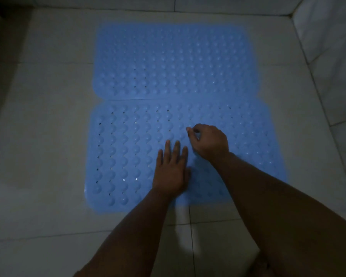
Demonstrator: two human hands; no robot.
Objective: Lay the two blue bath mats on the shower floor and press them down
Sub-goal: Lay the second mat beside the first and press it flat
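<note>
Two blue bath mats with rows of bumps and small holes lie flat on the tiled shower floor, long edges touching. The far mat (174, 60) has no hand on it. On the near mat (124, 148) my left hand (172, 170) lies palm down, fingers straight and together, pressing near the mat's middle. Just right of it my right hand (210, 141) rests on the same mat with its fingers curled under and the knuckles up. I cannot tell whether it pinches the mat surface.
Pale floor tiles (48, 108) surround the mats on the left, front and right. A raised tiled ledge or wall (328, 37) rises at the right and along the back. The scene is dim.
</note>
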